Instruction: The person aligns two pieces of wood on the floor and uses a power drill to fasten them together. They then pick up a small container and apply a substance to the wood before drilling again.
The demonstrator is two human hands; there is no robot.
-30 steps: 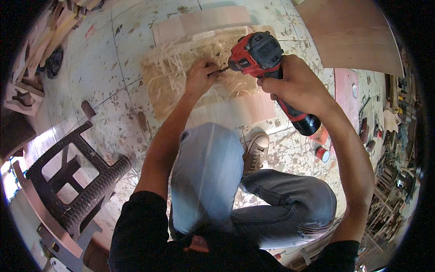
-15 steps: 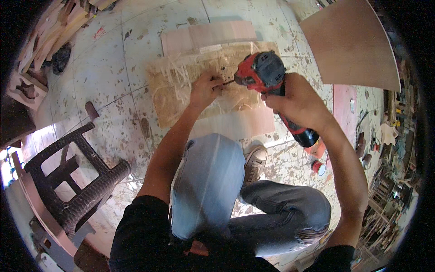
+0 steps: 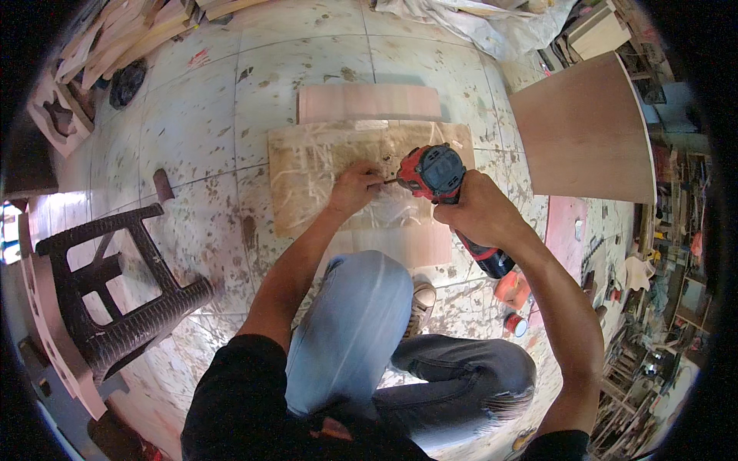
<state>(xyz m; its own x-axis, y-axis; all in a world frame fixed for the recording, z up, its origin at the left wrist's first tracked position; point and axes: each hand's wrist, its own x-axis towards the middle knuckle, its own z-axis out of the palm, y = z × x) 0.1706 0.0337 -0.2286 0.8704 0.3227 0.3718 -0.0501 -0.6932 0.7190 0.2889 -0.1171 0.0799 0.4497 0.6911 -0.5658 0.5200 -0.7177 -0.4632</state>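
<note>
My right hand (image 3: 486,209) grips a red and black cordless drill (image 3: 435,170) by its handle, with the fingers wrapped round it. The drill points left, and its thin dark bit (image 3: 390,181) reaches to the fingertips of my left hand (image 3: 357,189). Those fingertips are pinched together at the bit's end; whatever they hold is too small to make out. Both hands are over a worn brown wooden board (image 3: 296,207) marked with pale streaks. Pinkish planks show along its far side (image 3: 369,102) and its near side (image 3: 407,247).
A black plastic stool (image 3: 146,315) stands at the left on the paint-spotted tiled floor (image 3: 307,58). At the right are a large brown panel (image 3: 580,134) and a small red can (image 3: 515,324). Timber (image 3: 127,42) is piled at the far left; plastic sheeting (image 3: 492,27) lies at the back.
The whole view has shifted, so the board and floor appear lower and more of the back shows. Both hands keep much the same pose, with the bit still at my left fingertips.
</note>
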